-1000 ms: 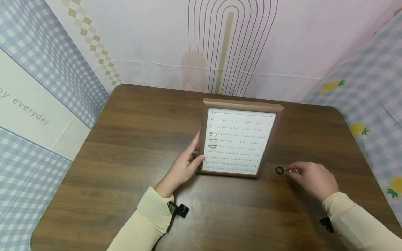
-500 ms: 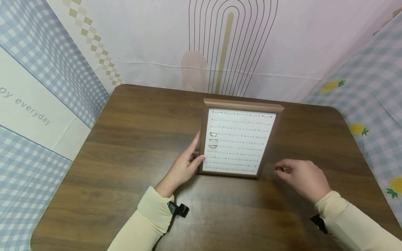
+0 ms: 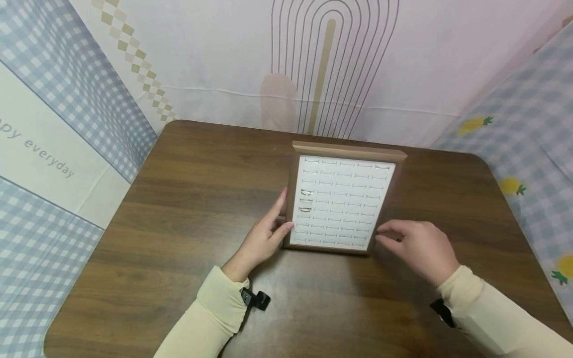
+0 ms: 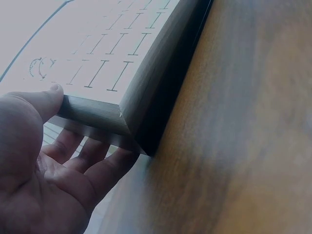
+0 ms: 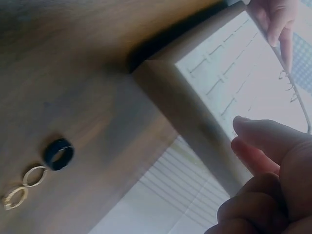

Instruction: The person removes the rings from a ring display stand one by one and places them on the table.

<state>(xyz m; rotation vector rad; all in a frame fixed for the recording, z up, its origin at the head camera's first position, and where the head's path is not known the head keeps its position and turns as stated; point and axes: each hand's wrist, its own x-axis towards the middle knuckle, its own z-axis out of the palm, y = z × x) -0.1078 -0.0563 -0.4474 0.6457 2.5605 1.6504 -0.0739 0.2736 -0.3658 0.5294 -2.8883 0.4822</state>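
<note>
A wood-framed ring display board stands tilted back on the table, its white face lined with rows of slots. Several slots in its left column hold rings. My left hand grips the left side, thumb on the front and fingers behind, as the left wrist view shows. My right hand is at the board's right edge. Its thumb and forefinger are apart with nothing visible between them, and the other fingers are bent. In the right wrist view, a black ring and two gold rings lie on the table.
The brown wooden table carries the board right of its middle. Behind it hangs a pale cloth with line arches; blue checked cloths close off both sides. A small black wrist camera sits at the left cuff.
My right hand has moved left from the loose rings to the board's right edge, and now hides those rings in the head view. The left hand and the board have stayed put.
</note>
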